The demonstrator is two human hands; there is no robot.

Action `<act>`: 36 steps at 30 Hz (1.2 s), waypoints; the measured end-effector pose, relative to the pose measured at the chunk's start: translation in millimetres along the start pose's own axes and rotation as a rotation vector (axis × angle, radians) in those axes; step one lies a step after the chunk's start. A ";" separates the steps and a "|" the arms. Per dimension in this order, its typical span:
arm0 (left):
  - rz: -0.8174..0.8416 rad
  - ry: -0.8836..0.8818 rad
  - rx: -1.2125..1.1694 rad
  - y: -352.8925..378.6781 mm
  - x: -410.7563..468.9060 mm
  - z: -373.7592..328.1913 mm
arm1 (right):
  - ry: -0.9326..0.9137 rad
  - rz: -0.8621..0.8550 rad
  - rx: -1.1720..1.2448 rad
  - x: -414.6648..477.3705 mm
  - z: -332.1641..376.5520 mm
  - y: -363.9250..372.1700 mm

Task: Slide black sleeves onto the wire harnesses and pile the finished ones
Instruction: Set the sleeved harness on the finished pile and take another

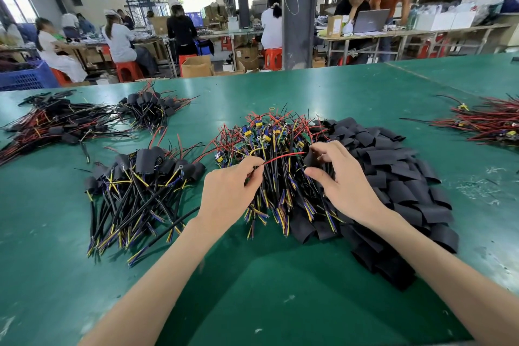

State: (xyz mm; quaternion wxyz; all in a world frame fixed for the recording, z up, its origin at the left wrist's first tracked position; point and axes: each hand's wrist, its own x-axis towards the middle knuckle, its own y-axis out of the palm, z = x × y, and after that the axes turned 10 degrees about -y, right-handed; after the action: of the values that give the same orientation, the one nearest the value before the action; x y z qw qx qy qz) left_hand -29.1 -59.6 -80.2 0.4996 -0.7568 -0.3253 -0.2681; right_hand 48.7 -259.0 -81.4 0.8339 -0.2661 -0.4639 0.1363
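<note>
Item 1. Left hand [229, 191]: fingers curled, thumb and forefinger pinching a red wire [283, 157] near one end. The wire ran level from this pinch towards the other hand.

Item 2. Right hand [348, 191]: thumb and fingers bent, holding a single black sleeve [310, 159] at the fingertips. The free end of the red wire lay just at the sleeve's edge. Whether it had entered the sleeve could not be told.

Item 3. Pile of bare harnesses [269, 135]: directly beneath and beyond both grips. Red, black, yellow and blue leads with small circuit boards, all tangled. The pinched wire rose out of this pile.

Item 4. Heap of loose sleeves [398, 174]: flat black pieces, under the right wrist and spreading outward from it, touching the bare harnesses.

Item 5. Pile of sleeved harnesses [140, 174]: outward of the left grip, near but apart, black sleeves at the far ends and stripped leads towards the person.

Item 6. Two further sleeved piles [56, 121] [148, 109]: well beyond and outward of the left grip.

Item 7. Red-wire bundle [488, 123]: well outward of the right grip, at the frame edge.

Item 8. Green table [275, 284]: bore all the above.

Item 9. Background: seated workers on red stools [129, 70], a blue crate [25, 76], a laptop [370, 21] on a far bench.
</note>
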 end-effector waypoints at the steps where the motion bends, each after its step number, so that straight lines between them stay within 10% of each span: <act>1: 0.000 -0.002 0.002 -0.4 0.0 0.1 | -0.003 -0.004 0.004 0.1 0.4 0.1; 15: -0.048 0.210 0.048 -1.6 3.3 3.9 | -0.186 0.068 -0.322 -0.9 2.7 -2.5; 25: 0.412 0.155 -0.316 -3.6 -4.1 -10.9 | -0.393 0.110 -0.429 0.3 16.8 6.5; 36: 0.405 0.017 -0.342 1.8 -1.3 0.0 | -0.336 0.267 -0.505 -5.9 14.9 17.3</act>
State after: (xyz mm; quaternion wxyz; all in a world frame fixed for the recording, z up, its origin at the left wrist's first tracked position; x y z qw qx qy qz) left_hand -28.6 -60.4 -82.2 0.4106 -0.8776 -0.1131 -0.2201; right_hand 33.2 -242.8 -89.0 0.6283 -0.4966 -0.5752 0.1669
